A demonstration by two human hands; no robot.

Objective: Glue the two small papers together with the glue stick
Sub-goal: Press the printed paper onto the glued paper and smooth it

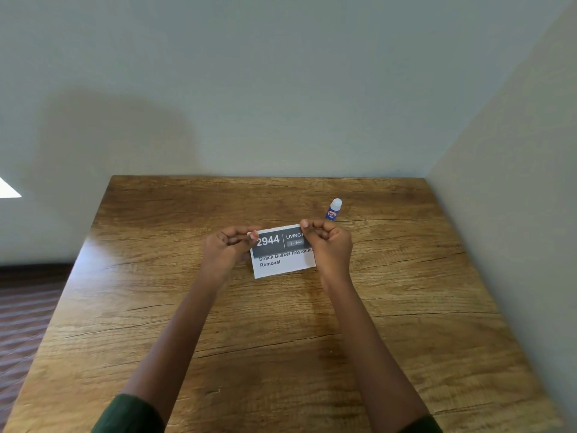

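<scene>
A small white paper (pixel 282 254) with a dark band reading "2944" is held over the middle of the wooden table (pixel 281 323). My left hand (pixel 226 248) pinches its upper left corner, and my right hand (pixel 327 245) pinches its upper right corner. Whether a second paper lies behind it cannot be told. A blue glue stick (pixel 333 209) with a white cap stands upright on the table just beyond my right hand, untouched.
The table stands in a corner, with a plain wall (pixel 281 89) behind it and another wall (pixel 515 182) close on the right. Its left edge drops to a dark striped floor (pixel 22 323).
</scene>
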